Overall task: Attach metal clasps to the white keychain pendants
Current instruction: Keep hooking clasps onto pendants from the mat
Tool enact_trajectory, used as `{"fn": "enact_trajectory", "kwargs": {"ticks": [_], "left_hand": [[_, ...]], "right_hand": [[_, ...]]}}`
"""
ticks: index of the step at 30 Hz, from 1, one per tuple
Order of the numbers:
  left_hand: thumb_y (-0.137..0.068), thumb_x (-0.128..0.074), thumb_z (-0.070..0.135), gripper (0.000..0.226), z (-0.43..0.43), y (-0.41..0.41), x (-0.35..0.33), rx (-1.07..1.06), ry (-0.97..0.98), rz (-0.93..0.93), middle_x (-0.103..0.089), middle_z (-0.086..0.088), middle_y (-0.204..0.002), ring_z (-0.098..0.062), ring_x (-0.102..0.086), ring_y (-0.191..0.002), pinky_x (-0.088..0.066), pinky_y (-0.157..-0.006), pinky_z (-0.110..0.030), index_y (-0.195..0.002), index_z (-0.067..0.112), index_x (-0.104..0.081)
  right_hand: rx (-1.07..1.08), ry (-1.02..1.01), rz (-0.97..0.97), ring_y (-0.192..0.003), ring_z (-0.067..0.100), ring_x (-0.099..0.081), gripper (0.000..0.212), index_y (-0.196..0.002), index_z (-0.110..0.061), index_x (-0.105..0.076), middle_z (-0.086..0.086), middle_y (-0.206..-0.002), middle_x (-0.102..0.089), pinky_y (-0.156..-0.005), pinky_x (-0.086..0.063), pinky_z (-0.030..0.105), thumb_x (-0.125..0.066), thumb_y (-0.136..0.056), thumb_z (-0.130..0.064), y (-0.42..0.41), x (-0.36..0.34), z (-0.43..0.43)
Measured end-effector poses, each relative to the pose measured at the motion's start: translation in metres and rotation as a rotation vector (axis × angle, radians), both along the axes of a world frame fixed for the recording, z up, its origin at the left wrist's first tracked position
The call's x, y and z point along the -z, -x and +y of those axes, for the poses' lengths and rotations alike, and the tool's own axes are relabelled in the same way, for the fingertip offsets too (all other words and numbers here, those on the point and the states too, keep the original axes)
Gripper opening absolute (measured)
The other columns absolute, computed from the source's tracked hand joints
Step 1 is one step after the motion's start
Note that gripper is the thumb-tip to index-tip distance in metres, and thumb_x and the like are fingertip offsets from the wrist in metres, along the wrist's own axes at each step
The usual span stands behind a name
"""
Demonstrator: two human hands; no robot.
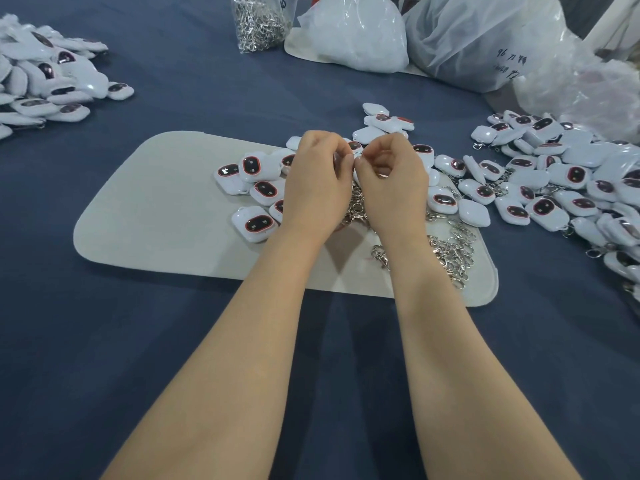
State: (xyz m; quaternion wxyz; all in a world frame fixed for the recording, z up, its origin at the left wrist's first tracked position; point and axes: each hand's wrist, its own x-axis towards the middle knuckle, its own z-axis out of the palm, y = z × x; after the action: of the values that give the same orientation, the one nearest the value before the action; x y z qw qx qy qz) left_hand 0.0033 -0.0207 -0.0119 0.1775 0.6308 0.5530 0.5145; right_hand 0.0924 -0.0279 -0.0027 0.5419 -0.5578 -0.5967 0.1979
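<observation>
My left hand and my right hand meet fingertip to fingertip above the beige mat, all fingers curled. Between the fingertips shows a sliver of a white pendant, which the left hand pinches; most of it is hidden. My right hand pinches a small metal clasp against it, and its chain hangs down between my wrists. Loose white pendants with dark red-rimmed faces lie on the mat left of my hands. A heap of silver clasps lies on the mat's right part.
A big spread of pendants with clasps covers the blue cloth at the right. Another pendant pile sits far left. At the back stand a clear bag of clasps and white plastic bags.
</observation>
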Motion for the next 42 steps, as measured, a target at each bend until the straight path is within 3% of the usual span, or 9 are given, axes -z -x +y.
{"fn": "enact_trajectory", "kwargs": {"ticks": [10, 15, 19, 23, 25, 27, 32, 37, 42], "left_hand": [[-0.091, -0.048, 0.005, 0.012, -0.001, 0.000, 0.001, -0.016, 0.013, 0.062, -0.043, 0.006, -0.102, -0.010, -0.041, -0.077, -0.041, -0.073, -0.027, -0.092, 0.006, -0.060], [-0.092, -0.046, 0.006, 0.013, -0.003, 0.001, 0.000, -0.018, 0.022, 0.076, -0.043, 0.005, -0.102, -0.013, -0.043, -0.077, -0.043, -0.073, -0.034, -0.093, 0.006, -0.059], [-0.092, -0.050, 0.006, 0.012, -0.002, 0.000, 0.000, -0.012, 0.036, 0.037, -0.046, 0.003, -0.101, -0.011, -0.043, -0.079, -0.038, -0.073, -0.023, -0.093, 0.006, -0.062], [-0.090, -0.055, 0.008, 0.012, -0.002, 0.001, -0.004, 0.045, 0.121, -0.122, -0.054, 0.003, -0.101, -0.009, -0.049, -0.089, -0.036, -0.079, -0.014, -0.099, 0.012, -0.062], [-0.089, -0.058, 0.010, 0.023, -0.002, 0.003, -0.006, 0.084, 0.180, -0.231, -0.055, 0.007, -0.107, -0.007, -0.050, -0.098, -0.038, -0.085, -0.014, -0.111, 0.014, -0.057], [-0.087, -0.064, 0.016, 0.036, -0.003, 0.003, -0.006, 0.094, 0.248, -0.315, -0.052, 0.008, -0.110, -0.008, -0.050, -0.099, -0.040, -0.081, -0.013, -0.120, 0.017, -0.049], [-0.084, -0.070, 0.019, 0.028, -0.001, 0.002, -0.005, 0.071, 0.285, -0.391, -0.054, 0.010, -0.103, -0.010, -0.053, -0.096, -0.042, -0.084, -0.019, -0.105, 0.020, -0.052], [-0.084, -0.068, 0.013, 0.022, -0.002, 0.003, -0.007, 0.102, 0.281, -0.452, -0.059, 0.003, -0.102, -0.025, -0.060, -0.105, -0.050, -0.094, -0.044, -0.096, 0.021, -0.051], [-0.084, -0.067, 0.014, 0.021, -0.003, 0.004, -0.007, 0.110, 0.257, -0.411, -0.056, 0.009, -0.091, -0.025, -0.061, -0.100, -0.050, -0.093, -0.044, -0.097, 0.019, -0.051]], "right_hand": [[0.016, -0.007, -0.076, -0.069, 0.007, -0.050, 0.014, -0.085, -0.014, -0.054, -0.013, -0.072, -0.053, -0.068, -0.042, 0.014, -0.055, -0.084, 0.001, 0.003, 0.006, 0.003], [-0.010, -0.052, -0.123, -0.077, 0.015, -0.050, 0.010, -0.084, -0.008, -0.056, 0.001, -0.076, -0.058, -0.063, -0.037, 0.013, -0.052, -0.084, 0.002, 0.003, 0.007, 0.003], [-0.002, -0.049, -0.106, -0.066, 0.009, -0.048, 0.012, -0.083, -0.010, -0.054, -0.006, -0.071, -0.054, -0.063, -0.037, 0.011, -0.052, -0.082, 0.002, 0.002, 0.009, 0.003], [0.082, -0.030, -0.042, -0.065, 0.004, -0.048, 0.015, -0.082, -0.016, -0.051, -0.014, -0.068, -0.051, -0.068, -0.041, 0.015, -0.053, -0.082, -0.001, -0.004, 0.010, 0.006], [0.119, -0.031, -0.032, -0.063, 0.000, -0.047, 0.015, -0.081, -0.017, -0.051, -0.015, -0.068, -0.051, -0.067, -0.039, 0.011, -0.053, -0.083, -0.002, -0.006, 0.011, 0.006], [0.134, -0.030, -0.032, -0.062, -0.001, -0.047, 0.015, -0.081, -0.016, -0.051, -0.014, -0.067, -0.051, -0.065, -0.036, 0.008, -0.053, -0.083, -0.002, -0.007, 0.012, 0.007], [0.155, -0.043, -0.056, -0.062, 0.000, -0.047, 0.015, -0.081, -0.017, -0.051, -0.015, -0.066, -0.050, -0.064, -0.036, 0.008, -0.053, -0.083, -0.002, -0.007, 0.014, 0.007], [0.157, -0.045, -0.069, -0.062, -0.005, -0.048, 0.015, -0.082, -0.017, -0.054, -0.016, -0.066, -0.050, -0.063, -0.034, 0.006, -0.054, -0.083, -0.002, -0.005, 0.014, 0.007], [0.163, -0.045, -0.080, -0.064, -0.011, -0.048, 0.011, -0.083, -0.014, -0.056, -0.017, -0.065, -0.049, -0.064, -0.035, 0.006, -0.054, -0.084, -0.003, -0.005, 0.016, 0.007]]}}
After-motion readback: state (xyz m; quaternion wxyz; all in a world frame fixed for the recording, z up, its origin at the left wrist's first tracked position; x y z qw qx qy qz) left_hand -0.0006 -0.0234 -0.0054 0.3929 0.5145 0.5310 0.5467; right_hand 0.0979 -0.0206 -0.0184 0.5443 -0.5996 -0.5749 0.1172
